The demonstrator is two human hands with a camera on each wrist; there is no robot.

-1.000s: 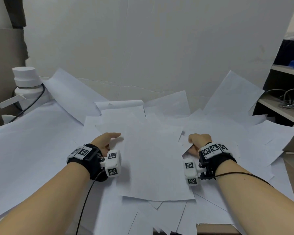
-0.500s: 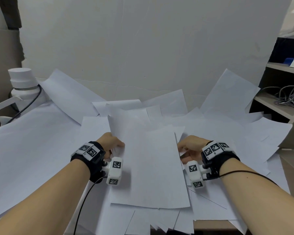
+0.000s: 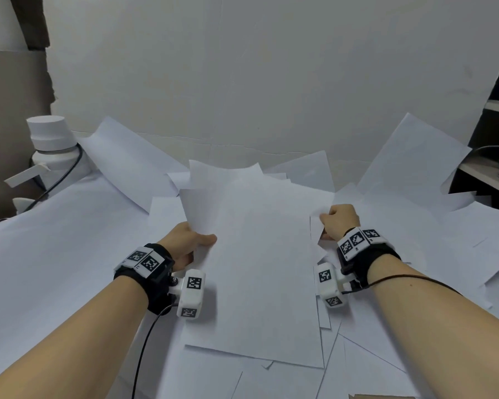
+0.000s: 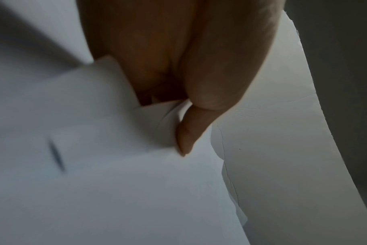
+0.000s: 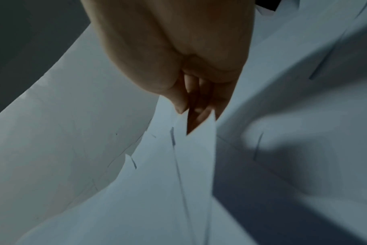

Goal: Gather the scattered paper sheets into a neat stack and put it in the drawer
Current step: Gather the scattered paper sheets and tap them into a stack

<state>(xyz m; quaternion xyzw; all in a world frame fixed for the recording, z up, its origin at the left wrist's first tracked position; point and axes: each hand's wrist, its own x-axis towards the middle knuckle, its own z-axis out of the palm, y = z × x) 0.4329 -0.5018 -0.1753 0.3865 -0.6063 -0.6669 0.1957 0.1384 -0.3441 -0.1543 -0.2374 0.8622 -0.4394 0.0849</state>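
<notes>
On the desk, both hands (image 3: pixel 189 243) (image 3: pixel 339 221) pinch opposite edges of the paper stack (image 3: pixel 260 272).

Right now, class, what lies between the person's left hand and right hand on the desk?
The head view shows it: a gathered bundle of paper sheets spans the stretch from the left hand to the right hand; each hand grips one side edge.

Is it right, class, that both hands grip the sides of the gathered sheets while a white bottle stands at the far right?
Not quite. The left hand and right hand do grip the sheets, but the head view shows the bottle at the far left, not the right.
</notes>
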